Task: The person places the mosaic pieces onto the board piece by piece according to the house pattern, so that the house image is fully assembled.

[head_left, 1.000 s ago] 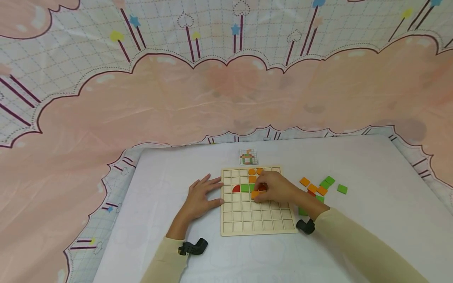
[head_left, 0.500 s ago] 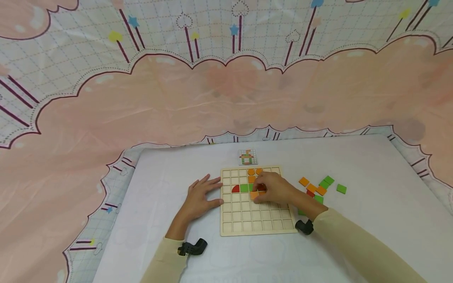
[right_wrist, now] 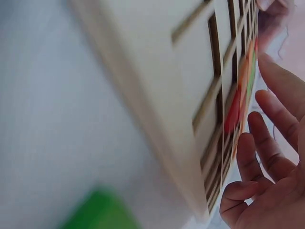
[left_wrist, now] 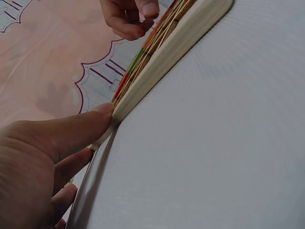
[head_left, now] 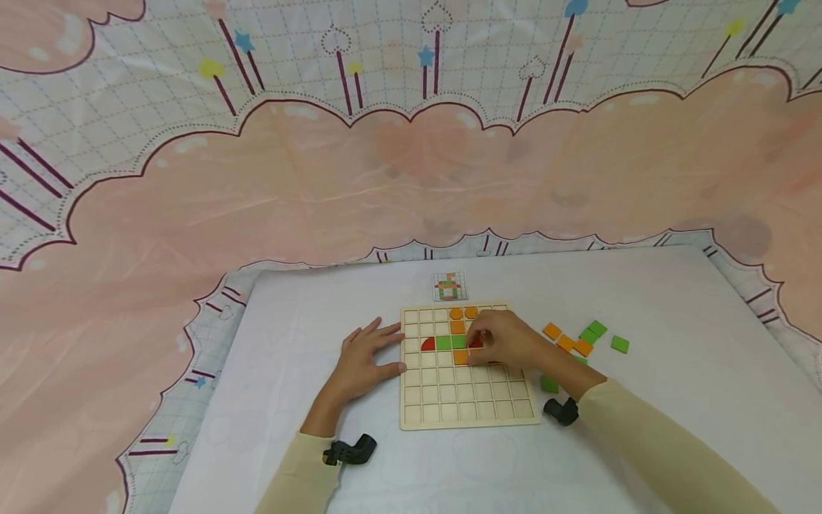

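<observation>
A wooden grid board [head_left: 467,394] lies on the table. My left hand [head_left: 367,360] rests at its left edge; in the left wrist view the thumb [left_wrist: 100,112] touches the board's rim. My right hand [head_left: 510,341] is over the right half, thumb and fingers bent loosely beside an orange square tile [head_left: 460,357] seated in a cell. No piece shows between its fingers in the wrist views. Above that tile runs a row with a red quarter-circle [head_left: 428,344] and green squares [head_left: 443,343]; its right end is partly hidden by my right hand. Orange circles [head_left: 456,313] and another orange square [head_left: 457,327] sit higher.
A small pattern card [head_left: 449,286] lies beyond the board's far edge. Loose orange tiles [head_left: 551,330] and green tiles [head_left: 619,344] are scattered to the right; one green tile [head_left: 549,384] lies by my right wrist. A patterned cloth [head_left: 411,171] hangs behind the table.
My right hand has shifted slightly right, its fingertips moving off the orange square, which stays in its cell. My left hand keeps its place at the board's edge.
</observation>
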{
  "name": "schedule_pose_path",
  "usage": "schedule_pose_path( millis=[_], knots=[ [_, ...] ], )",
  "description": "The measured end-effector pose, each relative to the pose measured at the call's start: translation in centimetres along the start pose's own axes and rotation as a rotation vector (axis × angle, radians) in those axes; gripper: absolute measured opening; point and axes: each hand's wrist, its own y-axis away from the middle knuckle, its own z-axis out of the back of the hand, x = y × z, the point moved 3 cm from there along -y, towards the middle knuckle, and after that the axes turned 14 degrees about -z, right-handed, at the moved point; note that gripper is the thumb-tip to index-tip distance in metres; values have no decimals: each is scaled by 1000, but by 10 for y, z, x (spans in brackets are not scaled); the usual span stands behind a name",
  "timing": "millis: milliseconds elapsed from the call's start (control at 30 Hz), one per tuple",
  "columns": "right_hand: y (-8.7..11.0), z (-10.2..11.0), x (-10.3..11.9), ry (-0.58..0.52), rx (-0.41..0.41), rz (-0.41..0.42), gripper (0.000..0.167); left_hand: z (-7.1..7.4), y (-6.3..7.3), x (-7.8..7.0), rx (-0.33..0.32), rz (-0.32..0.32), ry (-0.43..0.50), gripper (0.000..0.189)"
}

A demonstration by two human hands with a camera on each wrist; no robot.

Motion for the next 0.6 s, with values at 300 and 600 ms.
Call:
schedule_pose_path(
  millis=[300,600],
  knots=[
    [14,36,-30,2,-42,-185,19,-1,0,0,-8,-4,-18,57],
    [34,66,-73,100,-96,-225,26,0,0,0,10,4,-20,58]
  ],
)
